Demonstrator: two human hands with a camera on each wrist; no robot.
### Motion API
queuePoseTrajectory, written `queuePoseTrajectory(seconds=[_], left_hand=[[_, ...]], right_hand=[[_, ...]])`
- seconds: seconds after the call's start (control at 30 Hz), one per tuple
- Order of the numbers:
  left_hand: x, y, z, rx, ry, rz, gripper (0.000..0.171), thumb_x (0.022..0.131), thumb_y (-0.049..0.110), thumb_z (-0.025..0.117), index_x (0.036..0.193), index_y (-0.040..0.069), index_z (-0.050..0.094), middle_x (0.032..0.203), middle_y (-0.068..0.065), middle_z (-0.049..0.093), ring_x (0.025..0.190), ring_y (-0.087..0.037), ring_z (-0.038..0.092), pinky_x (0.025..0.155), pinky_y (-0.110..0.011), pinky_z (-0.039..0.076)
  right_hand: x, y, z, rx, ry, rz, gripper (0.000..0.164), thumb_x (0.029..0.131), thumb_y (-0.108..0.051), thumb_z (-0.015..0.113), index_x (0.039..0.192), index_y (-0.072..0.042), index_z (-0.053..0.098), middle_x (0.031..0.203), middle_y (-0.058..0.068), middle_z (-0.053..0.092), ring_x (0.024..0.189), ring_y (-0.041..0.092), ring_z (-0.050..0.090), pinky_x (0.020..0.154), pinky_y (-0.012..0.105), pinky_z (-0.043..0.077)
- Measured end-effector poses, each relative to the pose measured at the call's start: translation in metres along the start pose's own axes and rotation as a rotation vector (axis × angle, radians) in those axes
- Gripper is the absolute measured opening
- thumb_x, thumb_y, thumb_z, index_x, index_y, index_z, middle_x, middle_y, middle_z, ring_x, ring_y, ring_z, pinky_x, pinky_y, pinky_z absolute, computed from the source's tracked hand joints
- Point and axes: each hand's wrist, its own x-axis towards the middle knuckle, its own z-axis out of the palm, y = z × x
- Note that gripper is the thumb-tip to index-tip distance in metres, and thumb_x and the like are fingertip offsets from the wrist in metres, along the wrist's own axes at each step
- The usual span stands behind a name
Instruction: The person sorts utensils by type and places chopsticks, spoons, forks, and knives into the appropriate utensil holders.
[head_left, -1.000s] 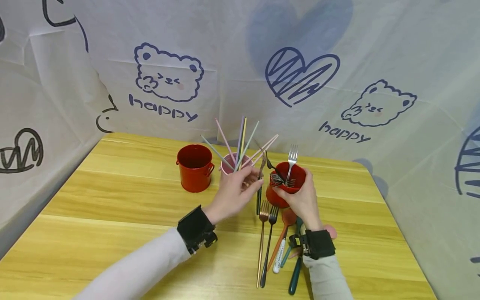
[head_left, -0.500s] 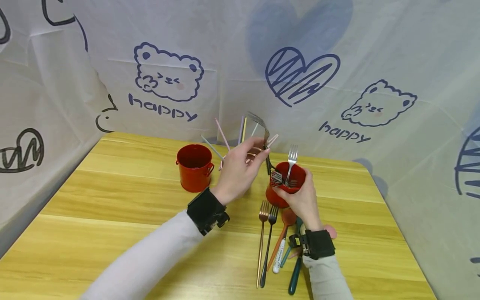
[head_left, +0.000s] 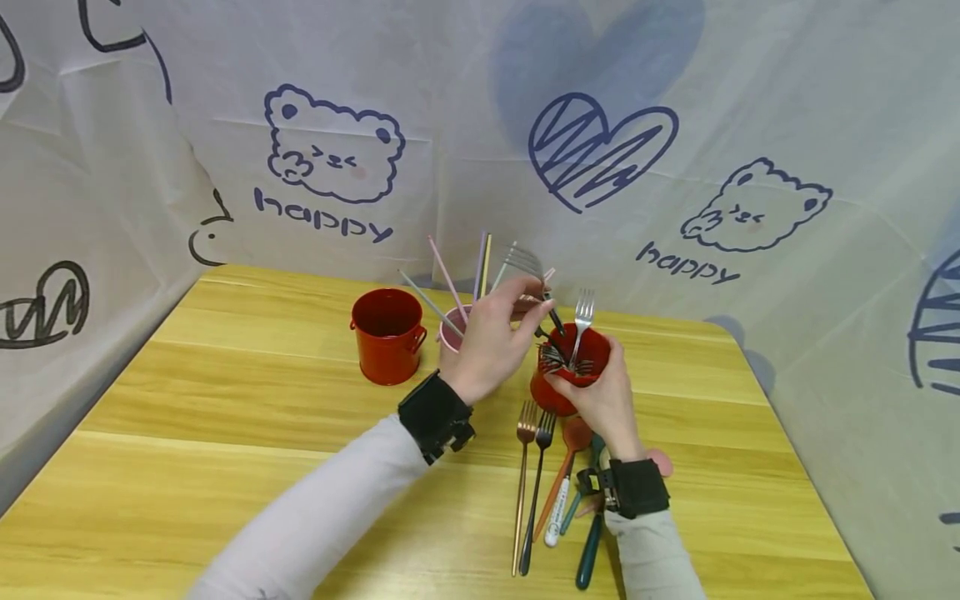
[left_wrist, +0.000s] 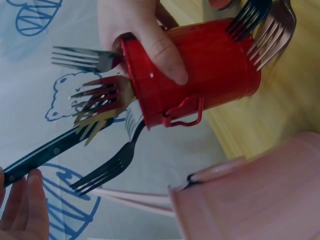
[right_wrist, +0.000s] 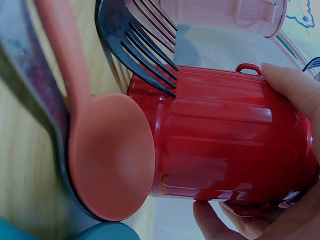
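Note:
My left hand (head_left: 498, 333) pinches a dark-handled fork (head_left: 555, 318), tines up, its handle slanting down to the rim of the right red bucket (head_left: 553, 392). In the left wrist view my fingertips (left_wrist: 36, 192) hold that riveted handle (left_wrist: 55, 151) beside the forks in the bucket. My right hand (head_left: 603, 400) grips this bucket around its side, thumb near the rim. Several forks stand in it, tines outward, among them a silver fork (head_left: 584, 312), a black fork (left_wrist: 112, 167) and a gold one (left_wrist: 100, 112). The held fork's tines lie outside the left wrist view.
Behind my left hand stands a pink bucket (head_left: 450, 333) of coloured straws. Further left is another red bucket (head_left: 387, 342). In front lie a copper fork (head_left: 522, 467), a black fork (head_left: 538, 475), an orange spoon (head_left: 576, 433), a white marker (head_left: 557, 517) and a teal handle (head_left: 590, 550).
My left hand has lifted the fork and moved it right, from beside the pink bucket to the right red bucket. The handle now tilts toward that bucket's opening. My right hand has stayed put.

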Motion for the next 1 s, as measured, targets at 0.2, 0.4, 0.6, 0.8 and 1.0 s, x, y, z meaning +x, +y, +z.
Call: queuePoseTrajectory(seconds=[0.2,0.4,0.6,0.8,1.0], left_hand=[[-0.001,-0.006,0.01,0.063,-0.108,-0.062,0.017,0.095,0.017,0.058,0.109,0.008,0.059,0.105,-0.006,0.066,0.093,-0.014,0.065,0.081,-0.024,0.053],[-0.007,-0.011,0.014,0.155,-0.309,-0.203,0.025,0.097,0.023,0.054,0.111,0.005,0.062,0.091,-0.006,0.065,0.076,-0.015,0.059,0.069,-0.026,0.05],[-0.019,-0.016,0.011,0.129,-0.36,-0.272,0.038,0.101,0.03,0.046,0.126,0.004,0.056,0.112,-0.007,0.064,0.089,-0.015,0.061,0.077,-0.03,0.051],[-0.031,-0.021,0.008,0.133,-0.335,-0.242,0.034,0.103,0.029,0.036,0.115,0.009,0.06,0.092,-0.001,0.063,0.076,-0.012,0.056,0.068,-0.028,0.048],[-0.042,-0.028,0.007,0.132,-0.318,-0.24,0.027,0.103,0.024,0.036,0.104,0.01,0.06,0.08,0.0,0.057,0.065,-0.013,0.051,0.061,-0.027,0.045]], right_hand=[[0.0,0.0,-0.001,-0.006,0.0,0.005,0.09,0.071,-0.031,0.083,0.137,-0.004,0.029,0.131,0.017,0.048,0.114,0.033,0.051,0.095,0.052,0.044],[0.001,0.0,0.0,-0.003,0.0,-0.002,0.089,0.071,-0.03,0.083,0.137,-0.003,0.03,0.13,0.018,0.049,0.113,0.033,0.052,0.094,0.05,0.045],[0.001,-0.002,-0.001,0.021,-0.006,-0.008,0.09,0.071,-0.028,0.083,0.138,-0.003,0.029,0.132,0.017,0.047,0.115,0.033,0.05,0.095,0.052,0.044],[0.0,-0.002,-0.001,0.037,-0.007,-0.005,0.089,0.07,-0.026,0.083,0.138,-0.004,0.03,0.131,0.017,0.048,0.115,0.032,0.049,0.095,0.053,0.043],[-0.001,-0.002,0.0,0.031,-0.006,0.005,0.089,0.07,-0.027,0.083,0.138,-0.005,0.03,0.132,0.016,0.048,0.116,0.032,0.049,0.096,0.053,0.043]])
